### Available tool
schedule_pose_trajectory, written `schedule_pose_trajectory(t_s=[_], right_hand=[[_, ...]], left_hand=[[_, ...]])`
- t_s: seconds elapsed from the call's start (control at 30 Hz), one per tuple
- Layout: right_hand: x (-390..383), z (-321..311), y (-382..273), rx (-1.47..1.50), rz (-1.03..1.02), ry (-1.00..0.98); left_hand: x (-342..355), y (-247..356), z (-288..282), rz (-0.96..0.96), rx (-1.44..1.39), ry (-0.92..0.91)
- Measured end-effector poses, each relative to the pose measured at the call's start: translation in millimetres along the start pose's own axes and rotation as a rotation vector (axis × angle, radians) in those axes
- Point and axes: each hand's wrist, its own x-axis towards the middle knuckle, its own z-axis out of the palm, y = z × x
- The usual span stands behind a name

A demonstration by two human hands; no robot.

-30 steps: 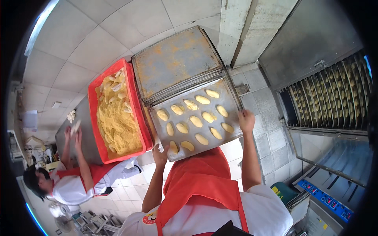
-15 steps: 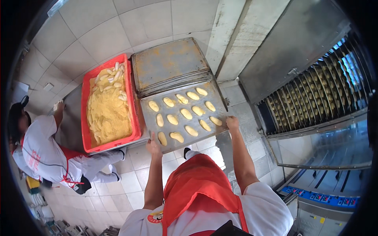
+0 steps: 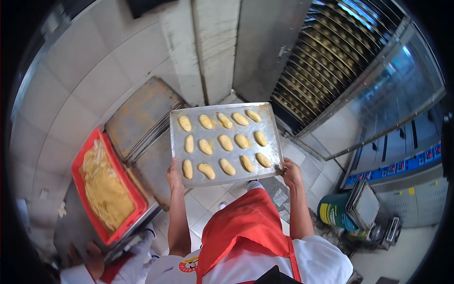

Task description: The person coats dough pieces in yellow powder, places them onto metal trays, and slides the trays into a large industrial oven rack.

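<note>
And away it is being swung! The tray [image 3: 216, 154], just now being kept beside the stacked trays [image 3: 144, 111], is being carried rightward through the air, nearer the loaded rack [image 3: 326, 61]. Its side edges are being pinched by the left hand [image 3: 174, 176] and the right hand [image 3: 292, 173], so the full weight is being borne by both. Three rows of dough pieces [image 3: 226, 142] are being kept in order.
</note>
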Motion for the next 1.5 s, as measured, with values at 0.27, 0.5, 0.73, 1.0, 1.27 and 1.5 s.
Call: schedule_pose_trajectory(t_s=[0.27,0.5,0.73,1.0,1.27,1.5], right_hand=[[-28,-125,-59,0.44,-0.123,0.047],[52,-208,-72,0.626,0.007,0.274],[231,-281,25,0.627,0.318,0.365],[467,-313,148,0.763,0.422,0.399],[623,-324,209,0.776,0.423,0.439],[676,-327,221,0.803,0.425,0.52]], left_hand=[[-6,-30,216,-0.115,0.026,-0.319],[16,-92,385,-0.007,0.185,-0.325],[113,-198,527,0.224,0.787,-0.2],[294,-402,692,0.273,1.025,-0.278],[410,-503,799,0.307,1.114,-0.341],[429,-512,851,0.297,1.08,-0.39]])
